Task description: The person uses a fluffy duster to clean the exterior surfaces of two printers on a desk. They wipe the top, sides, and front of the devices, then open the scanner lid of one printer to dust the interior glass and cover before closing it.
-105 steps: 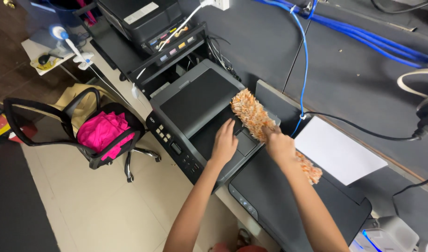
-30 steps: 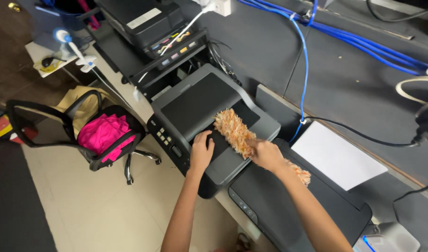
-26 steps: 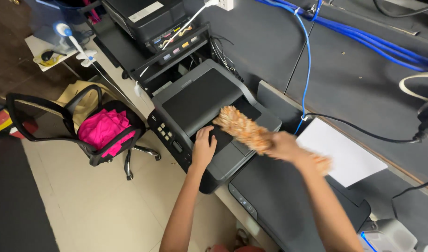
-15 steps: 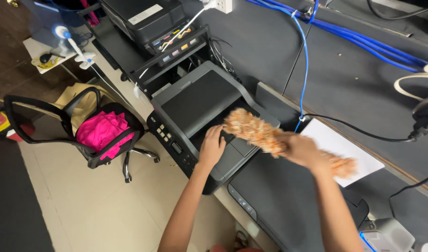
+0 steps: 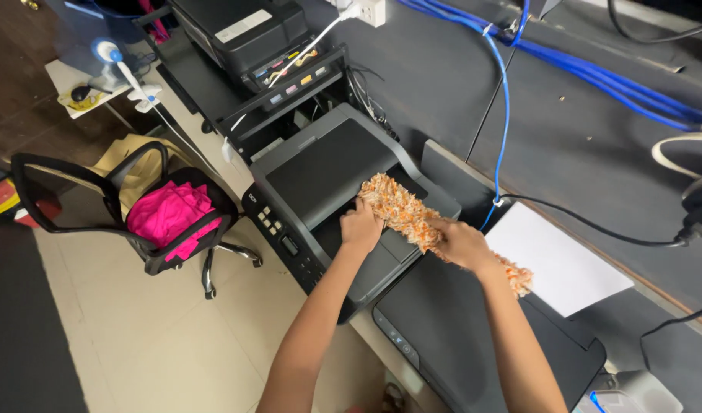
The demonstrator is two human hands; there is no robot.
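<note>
Orange-and-cream fluff is showing on both sides of the right hand (image 5: 462, 243), whose fingers are wrapping shut round the middle of a shaggy duster (image 5: 400, 208). The duster's long axis is running on a slant: its broad head is pointing up and to the left, lying on the top of the dark grey printer (image 5: 332, 172) near that printer's right edge, while its tail end is sticking out behind the wrist towards the lower right, just over the near corner of a white sheet of paper (image 5: 561, 260). The left hand (image 5: 361, 228) is lying palm down, fingers together and loosely curled, pressing on the printer's top right beside the duster head and touching it. Whether it is pinching any fibres I cannot tell.

Just below the right forearm a second, flat black machine (image 5: 481, 336) is sitting at the desk's near edge. Behind the printer, towards the desk's far left corner, a black printer with coloured ink tanks (image 5: 247, 34) is standing. Blue cables (image 5: 596, 73) are running across the dark desk (image 5: 596, 153) at its far edge.

On the tiled floor to the left, a black office chair (image 5: 98, 203) is holding a bright pink cloth (image 5: 167, 218) bundled on its seat.
</note>
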